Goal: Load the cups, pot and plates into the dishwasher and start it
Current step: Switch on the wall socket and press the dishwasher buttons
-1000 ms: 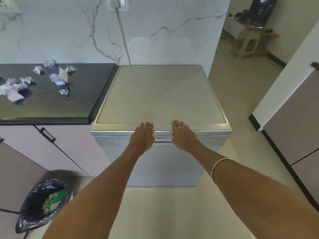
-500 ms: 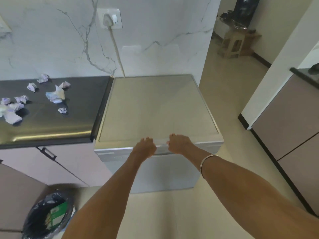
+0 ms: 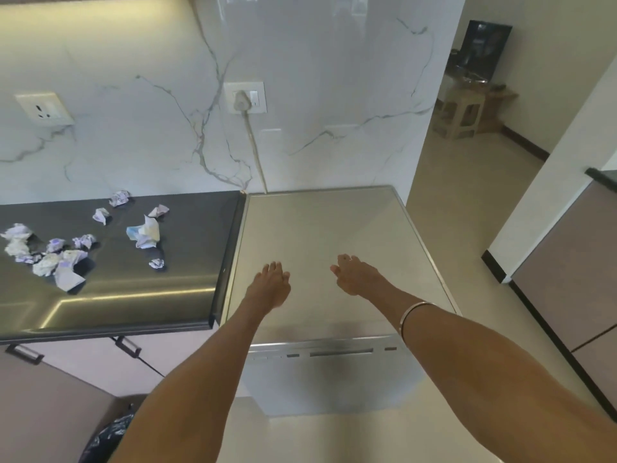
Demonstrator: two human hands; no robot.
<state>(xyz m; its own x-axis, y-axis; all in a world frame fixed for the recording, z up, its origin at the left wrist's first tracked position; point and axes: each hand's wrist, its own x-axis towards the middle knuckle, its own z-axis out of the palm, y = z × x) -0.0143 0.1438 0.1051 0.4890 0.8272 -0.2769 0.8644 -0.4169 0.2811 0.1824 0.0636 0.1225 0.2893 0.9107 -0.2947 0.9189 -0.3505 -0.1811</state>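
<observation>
Hovered open-fingered, gripping nothing: left hand and right hand above dishwasher top; door handle below and nearer, running crosswise, about equally near each grip

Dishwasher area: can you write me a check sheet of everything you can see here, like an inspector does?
Surface: dishwasher top is bare metal; its door looks closed.
Job's things: cups, pot and plates: nothing seen.
Clutter: crumpled papers scattered on the dark counter left of the dishwasher.
Grippers: left hand and right hand are over the top with straight fingers, holding nothing; contact unclear. A bangle is on the right wrist.
Cables: a cord runs from the wall socket down behind the dishwasher.
Surroundings: marble wall, a bin with a black bag at lower left, a stool in the far room.
</observation>
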